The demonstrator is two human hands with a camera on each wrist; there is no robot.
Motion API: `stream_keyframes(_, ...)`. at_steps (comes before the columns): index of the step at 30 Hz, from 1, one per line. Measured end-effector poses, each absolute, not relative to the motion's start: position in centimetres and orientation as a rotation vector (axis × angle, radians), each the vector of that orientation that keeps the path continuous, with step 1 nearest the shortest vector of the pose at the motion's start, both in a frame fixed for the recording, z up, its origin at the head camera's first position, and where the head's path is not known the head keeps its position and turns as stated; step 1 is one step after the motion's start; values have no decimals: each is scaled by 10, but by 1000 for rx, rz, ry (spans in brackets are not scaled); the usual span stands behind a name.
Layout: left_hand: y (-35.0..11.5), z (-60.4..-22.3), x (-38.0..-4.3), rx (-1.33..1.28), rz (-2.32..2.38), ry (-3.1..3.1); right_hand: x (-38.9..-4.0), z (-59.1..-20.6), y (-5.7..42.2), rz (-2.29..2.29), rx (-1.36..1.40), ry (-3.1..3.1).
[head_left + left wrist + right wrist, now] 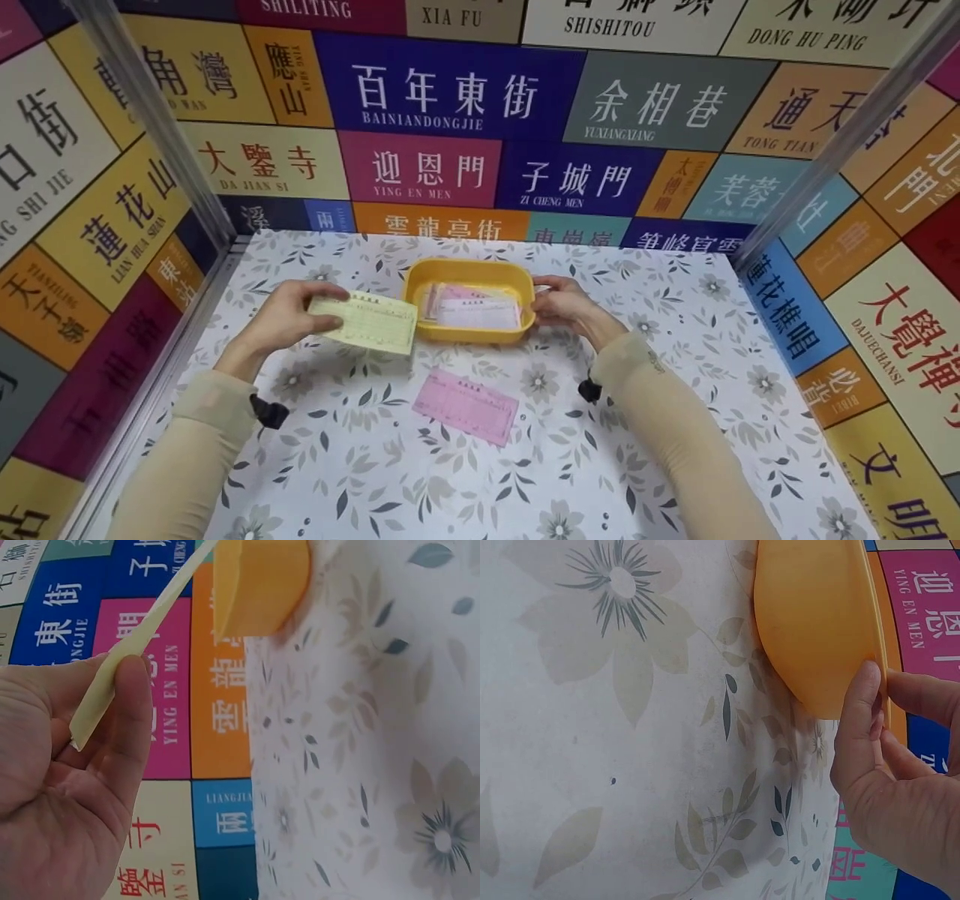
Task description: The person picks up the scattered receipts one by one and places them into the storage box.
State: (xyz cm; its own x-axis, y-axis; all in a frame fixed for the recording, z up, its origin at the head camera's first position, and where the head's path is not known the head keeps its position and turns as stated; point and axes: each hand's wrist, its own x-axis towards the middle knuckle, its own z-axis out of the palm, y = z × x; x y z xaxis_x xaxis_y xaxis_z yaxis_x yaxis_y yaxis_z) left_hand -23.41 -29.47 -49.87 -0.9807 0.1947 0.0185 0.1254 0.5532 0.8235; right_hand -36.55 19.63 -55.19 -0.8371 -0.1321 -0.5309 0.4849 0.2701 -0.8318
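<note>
My left hand (296,315) pinches a pale yellow printed slip (375,322) between thumb and fingers, just left of a yellow plastic box (472,335). Seen edge-on in the left wrist view, the slip (112,679) bends slightly where the left hand (75,765) grips it. At the box's right end, my right hand (566,304) pinches the rim; in the right wrist view the thumb lies on the outer wall of the box (817,622). Inside the box are pink slips (465,291) and a whitish slip (480,313) on top.
A pink printed slip (466,405) lies on the table in front of the box. A white cloth with grey flowers and leaves (360,465) covers the table. Panels with coloured place-name signs (450,90) stand behind and on both sides, with clear corner posts (825,150).
</note>
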Motion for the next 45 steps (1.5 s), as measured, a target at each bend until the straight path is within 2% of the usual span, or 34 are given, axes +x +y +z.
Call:
stream_keyframes(11,-255,-495,-264,229,1658,2543,-365,-554,198,-1618,285,2041)
stream_keyframes(27,-176,-499,-322,128,1631,2542,-366,-552,195,-1598,315,2058)
stream_keyframes(45,-121,-525,-349,82,1427,2634,-363,-551,196,-1594,263,2063)
